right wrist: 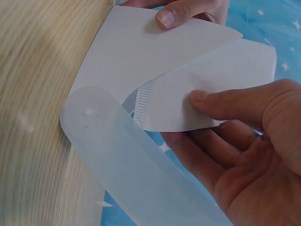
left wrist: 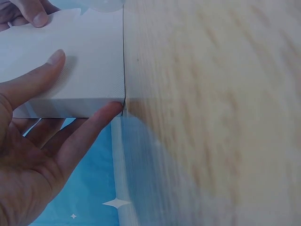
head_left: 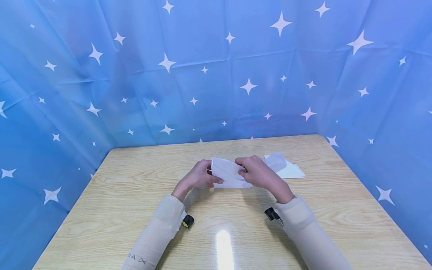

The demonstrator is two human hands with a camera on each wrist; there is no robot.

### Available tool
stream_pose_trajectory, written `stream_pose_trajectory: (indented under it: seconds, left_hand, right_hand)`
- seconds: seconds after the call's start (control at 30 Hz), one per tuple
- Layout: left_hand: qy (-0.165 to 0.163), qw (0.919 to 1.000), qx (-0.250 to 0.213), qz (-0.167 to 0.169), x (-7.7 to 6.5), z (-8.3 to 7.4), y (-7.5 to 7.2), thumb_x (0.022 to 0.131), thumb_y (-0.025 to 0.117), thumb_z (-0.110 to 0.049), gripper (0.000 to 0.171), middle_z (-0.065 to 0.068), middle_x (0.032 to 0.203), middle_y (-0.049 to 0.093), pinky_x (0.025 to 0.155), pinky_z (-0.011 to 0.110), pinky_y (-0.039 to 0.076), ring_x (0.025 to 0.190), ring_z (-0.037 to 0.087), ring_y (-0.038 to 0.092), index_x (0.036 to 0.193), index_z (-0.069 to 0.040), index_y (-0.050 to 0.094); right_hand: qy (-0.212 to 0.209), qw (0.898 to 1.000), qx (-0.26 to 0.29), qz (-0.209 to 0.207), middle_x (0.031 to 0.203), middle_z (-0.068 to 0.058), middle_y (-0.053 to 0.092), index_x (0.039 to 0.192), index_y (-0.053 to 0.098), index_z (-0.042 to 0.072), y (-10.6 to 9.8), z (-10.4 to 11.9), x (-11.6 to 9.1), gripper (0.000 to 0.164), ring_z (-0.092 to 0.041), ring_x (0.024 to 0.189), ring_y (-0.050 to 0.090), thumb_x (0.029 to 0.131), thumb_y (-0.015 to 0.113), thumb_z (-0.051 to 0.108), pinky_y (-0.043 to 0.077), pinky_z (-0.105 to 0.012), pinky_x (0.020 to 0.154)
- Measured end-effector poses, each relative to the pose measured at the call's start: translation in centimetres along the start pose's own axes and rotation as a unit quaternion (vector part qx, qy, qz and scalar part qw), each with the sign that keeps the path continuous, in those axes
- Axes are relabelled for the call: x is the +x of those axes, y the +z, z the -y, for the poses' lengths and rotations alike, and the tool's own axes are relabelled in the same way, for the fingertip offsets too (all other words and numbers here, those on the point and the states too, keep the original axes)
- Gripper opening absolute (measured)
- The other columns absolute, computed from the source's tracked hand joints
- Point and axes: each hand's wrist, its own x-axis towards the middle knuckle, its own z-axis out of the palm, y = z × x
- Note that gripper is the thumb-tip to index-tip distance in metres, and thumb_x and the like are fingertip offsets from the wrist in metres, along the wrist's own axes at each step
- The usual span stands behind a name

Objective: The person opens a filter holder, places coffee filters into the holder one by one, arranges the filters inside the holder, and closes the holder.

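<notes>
My left hand (head_left: 201,173) grips a white textured box (left wrist: 89,56) at its left end. In the left wrist view the thumb lies on its broad face, with the fingers underneath. At the box's slanted open side, my right hand (right wrist: 254,136) pinches a flat white piece with a ribbed edge (right wrist: 188,84), like a folded face mask. The thumb is on its face, the fingers behind. Part of that piece is hidden by the box wall. A translucent strip (right wrist: 136,160) with a rounded end and a small white stud overlaps the box's corner and runs past the right hand.
Flat white sheets or pieces (head_left: 291,171) lie on the wooden table (head_left: 135,195) to the right of the box. Blue star-printed cloth (head_left: 202,93) hangs around the table's back and sides. Small black devices (head_left: 272,213) hang at both wrists.
</notes>
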Motion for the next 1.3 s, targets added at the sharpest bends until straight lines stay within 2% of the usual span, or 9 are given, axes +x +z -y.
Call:
stream_pose_trajectory:
  seconds: [0.33, 0.57, 0.8, 1.0, 1.3]
  left_hand:
    - [0.004, 1.0, 0.006, -0.005, 0.02, 0.03, 0.03, 0.086, 0.083, -0.006, 0.043, 0.011, 0.115, 0.075, 0.066, 0.048, 0.064, 0.087, 0.019, 0.07, 0.126, -0.013, 0.07]
    - [0.001, 1.0, 0.003, -0.002, 0.1, 0.14, 0.06, 0.086, 0.083, -0.006, 0.044, 0.01, 0.115, 0.075, 0.068, 0.05, 0.064, 0.089, 0.019, 0.07, 0.127, -0.015, 0.069]
    - [-0.005, 1.0, 0.001, -0.003, 0.02, 0.1, 0.05, 0.086, 0.084, -0.007, 0.044, 0.012, 0.115, 0.075, 0.068, 0.048, 0.065, 0.091, 0.02, 0.071, 0.127, -0.012, 0.069]
    - [-0.007, 1.0, -0.002, -0.005, 0.02, 0.13, 0.11, 0.085, 0.084, -0.008, 0.044, 0.011, 0.114, 0.075, 0.069, 0.05, 0.065, 0.09, 0.02, 0.071, 0.126, -0.013, 0.069]
    - [-0.011, 0.9999, -0.003, -0.005, 0.12, 0.35, 0.11, 0.086, 0.084, -0.009, 0.044, 0.01, 0.116, 0.074, 0.069, 0.049, 0.065, 0.092, 0.021, 0.07, 0.127, -0.014, 0.068]
  right_hand:
    - [0.004, 1.0, -0.003, 0.005, 0.08, -0.004, 0.071, 0.093, 0.068, 0.01, 0.09, 0.37, 0.01, 0.013, -0.01, 0.058, 0.046, 0.096, 0.063, -0.003, 0.039, -0.023, 0.058]
    - [0.012, 1.0, -0.003, 0.015, 0.078, -0.006, 0.07, 0.099, 0.068, 0.008, 0.36, 0.31, 0.03, 0.011, -0.01, 0.055, 0.047, 0.096, 0.064, -0.002, 0.041, -0.024, 0.058]
    - [0.02, 0.999, 0.002, 0.025, 0.087, -0.008, 0.074, 0.105, 0.07, 0.007, 0.67, 0.27, 0.04, 0.012, -0.009, 0.06, 0.055, 0.096, 0.066, 0.0, 0.047, -0.025, 0.06]
    - [0.023, 0.999, 0.011, 0.034, 0.082, -0.006, 0.072, 0.102, 0.069, 0.007, 0.73, 0.44, 0.11, 0.009, -0.009, 0.06, 0.056, 0.095, 0.068, 0.001, 0.048, -0.026, 0.059]
    - [0.037, 0.998, 0.014, 0.038, 0.092, -0.01, 0.075, 0.112, 0.07, 0.003, 1.01, 0.68, 0.19, 0.017, -0.01, 0.064, 0.058, 0.095, 0.069, 0.004, 0.05, -0.028, 0.062]
